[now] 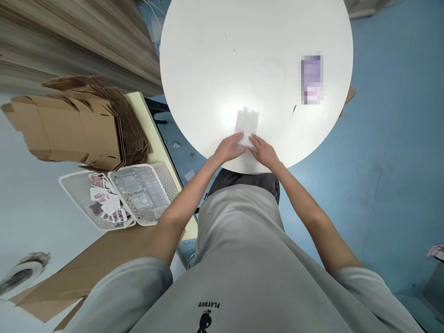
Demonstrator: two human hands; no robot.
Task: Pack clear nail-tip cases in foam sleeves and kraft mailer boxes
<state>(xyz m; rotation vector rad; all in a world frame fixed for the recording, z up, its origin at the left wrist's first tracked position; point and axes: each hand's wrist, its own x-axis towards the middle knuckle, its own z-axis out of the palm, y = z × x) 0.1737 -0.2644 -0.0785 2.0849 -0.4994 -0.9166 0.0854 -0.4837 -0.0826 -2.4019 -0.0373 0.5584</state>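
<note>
A thin, pale white rectangular packet (247, 121) lies on the round white table (263, 60), close to the edge near my body. Whether it is paper or plastic I cannot tell. My left hand (229, 147) grips its near left corner, the fingertips on top and the thumb at the near edge. At the near right corner my right hand (262, 151) holds it in the same manner, fingers bent over it. A small flap sticks up along the packet's far edge.
A blurred-out purple rectangular item (312, 78) lies on the table's right side. On a side table to the left are a stack of flat cardboard boxes (76, 132) and white plastic baskets (138, 194) holding clear sleeves and printed cards. Brown cardboard (86, 263) lies nearer me.
</note>
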